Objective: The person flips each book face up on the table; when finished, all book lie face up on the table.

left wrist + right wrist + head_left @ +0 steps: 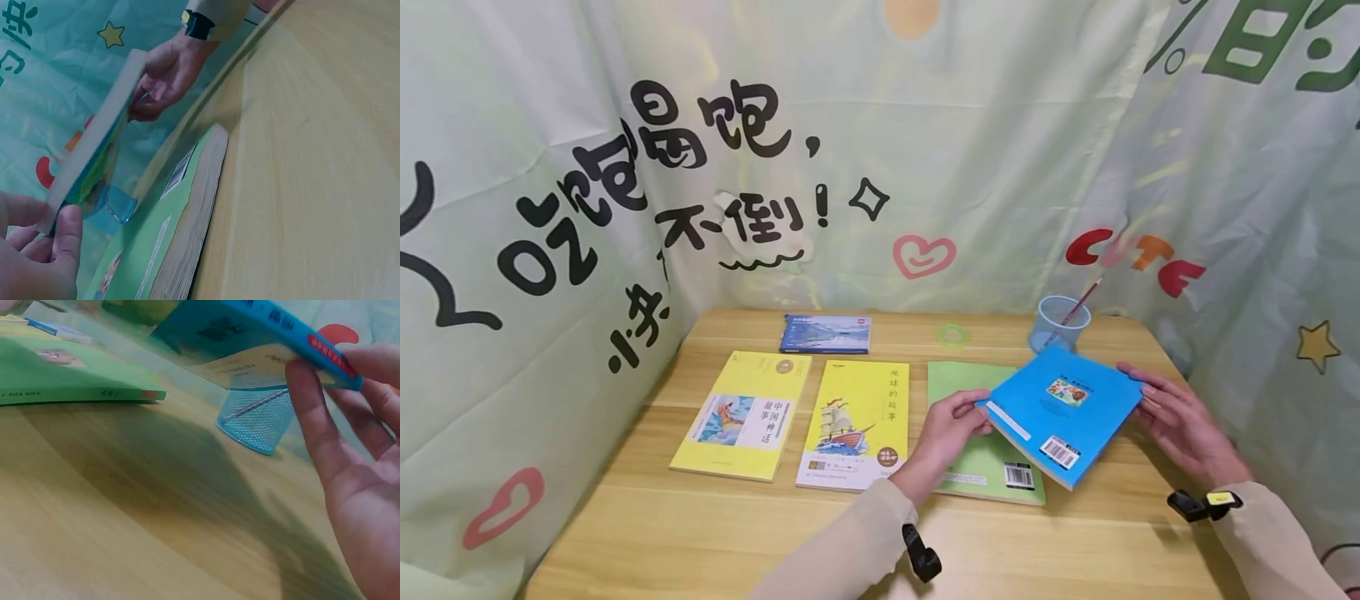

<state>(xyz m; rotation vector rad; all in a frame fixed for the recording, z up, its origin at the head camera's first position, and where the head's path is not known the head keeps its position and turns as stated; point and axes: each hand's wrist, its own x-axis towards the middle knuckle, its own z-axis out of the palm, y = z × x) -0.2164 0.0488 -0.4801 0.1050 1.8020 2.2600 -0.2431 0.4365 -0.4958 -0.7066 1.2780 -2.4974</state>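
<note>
Two opposite corners of the blue book (1063,421) are pinched, one by the left hand (951,429), one by the right hand (1183,429). I judge its long axis to slant away rightward, raised above the desk (662,533), right of the green book (988,458).

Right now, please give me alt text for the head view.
The left hand and right hand hold a blue book above a table, partly over a green book. Two yellow books lie left of that; a pencil cup stands behind.
</note>
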